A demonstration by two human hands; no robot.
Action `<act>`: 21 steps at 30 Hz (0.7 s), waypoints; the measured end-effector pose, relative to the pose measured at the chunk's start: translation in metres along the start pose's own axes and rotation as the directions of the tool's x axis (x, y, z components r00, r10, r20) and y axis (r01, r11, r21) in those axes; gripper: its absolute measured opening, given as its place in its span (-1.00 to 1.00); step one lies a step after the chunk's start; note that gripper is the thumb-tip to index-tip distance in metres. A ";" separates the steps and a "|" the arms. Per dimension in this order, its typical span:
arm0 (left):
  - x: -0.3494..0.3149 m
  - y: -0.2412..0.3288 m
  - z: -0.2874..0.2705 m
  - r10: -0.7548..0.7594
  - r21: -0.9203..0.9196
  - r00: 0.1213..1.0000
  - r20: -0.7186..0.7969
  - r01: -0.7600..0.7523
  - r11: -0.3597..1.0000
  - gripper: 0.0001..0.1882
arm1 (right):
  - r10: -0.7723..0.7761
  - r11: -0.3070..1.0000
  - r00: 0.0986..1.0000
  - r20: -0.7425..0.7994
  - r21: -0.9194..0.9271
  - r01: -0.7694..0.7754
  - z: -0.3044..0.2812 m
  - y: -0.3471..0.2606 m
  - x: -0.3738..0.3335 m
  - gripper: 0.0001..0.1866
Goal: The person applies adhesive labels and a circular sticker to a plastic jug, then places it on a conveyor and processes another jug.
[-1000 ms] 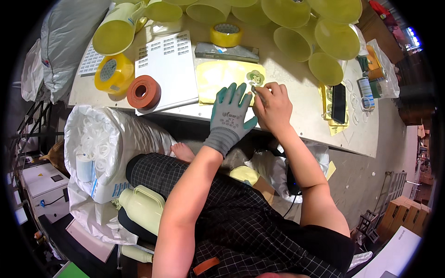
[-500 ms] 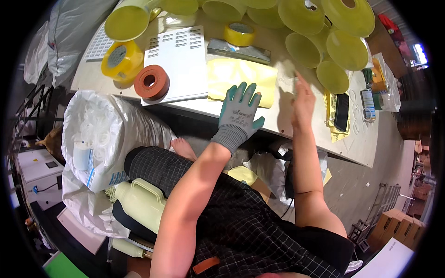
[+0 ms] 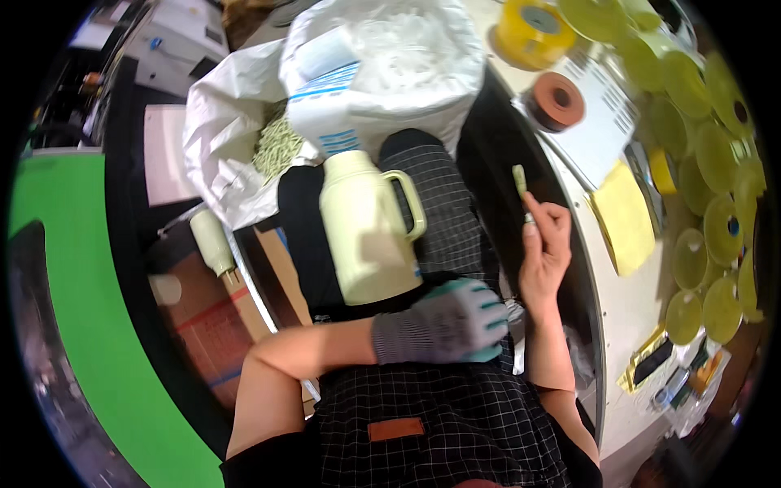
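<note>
Two hands are at work: the left hand (image 3: 472, 323) wears a grey knitted glove (image 3: 439, 325) with green fingers, and the right hand (image 3: 547, 256) is bare. With thumb and forefinger the right hand grasps one small, pale green, slender piece (image 3: 519, 176), just beside the worktop (image 3: 590, 272) edge nearest the person. The left hand has its fingers bent and lies over the lap, close to the base of the jug; I cannot tell if something is inside it.

One pale green, smooth jug (image 3: 366, 236) with a loop handle rests lengthwise on the black checked cloth (image 3: 447, 203) of the lap, its narrower neck pointing away from the person. The small piece is of similar colour, but its detail is too small to tell.

Two white plastic sacks stand beyond the jug: one sack (image 3: 382, 106) with many clear plastic rings (image 3: 399, 45), one sack (image 3: 215, 114) with many pale green small pieces (image 3: 279, 146).

Along the worktop's near edge are one red-brown tape roll (image 3: 543, 114) and one set of yellow sheets (image 3: 622, 224). Toward its far edge stand at least ten yellow-green, round-mouthed cups (image 3: 690, 256).
</note>
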State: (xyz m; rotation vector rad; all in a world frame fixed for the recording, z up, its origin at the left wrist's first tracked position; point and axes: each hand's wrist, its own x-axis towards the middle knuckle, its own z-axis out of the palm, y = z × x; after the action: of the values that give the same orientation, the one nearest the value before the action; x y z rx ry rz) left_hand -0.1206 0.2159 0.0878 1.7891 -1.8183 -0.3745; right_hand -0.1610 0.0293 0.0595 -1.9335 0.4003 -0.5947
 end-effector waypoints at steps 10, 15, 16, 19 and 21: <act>-0.142 -0.027 -0.058 -0.982 -0.990 0.127 -0.139 -0.028 0.137 -0.71 | -0.647 0.645 0.669 0.365 -0.205 0.736 0.125 -0.068 -0.015 -0.34; -0.165 -0.047 -0.044 -0.993 -0.995 0.058 -0.098 0.001 0.098 -0.80 | -0.682 0.531 0.563 0.466 -0.215 0.820 0.140 -0.078 -0.024 -0.39; -0.167 -0.049 -0.041 -0.993 -0.993 0.045 -0.109 0.045 0.111 -0.83 | -0.660 0.551 0.582 0.475 -0.219 0.805 0.139 -0.079 -0.027 -0.40; -0.163 -0.051 -0.034 -0.966 -0.968 -0.057 -0.251 -0.012 0.252 -0.89 | -0.560 0.622 0.651 0.512 -0.259 0.739 0.125 -0.077 -0.030 -0.44; -0.169 -0.054 -0.039 -0.980 -0.980 -0.001 -0.200 -0.015 0.200 -0.86 | -0.436 0.778 0.764 0.477 -0.228 0.586 0.114 -0.072 -0.028 -0.52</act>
State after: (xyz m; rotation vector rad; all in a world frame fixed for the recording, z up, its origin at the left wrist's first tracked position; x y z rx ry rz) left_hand -0.0615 0.3844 0.0573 1.3359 0.3113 -0.2981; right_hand -0.1181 0.1589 0.0782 -2.4869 -0.3429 -0.4702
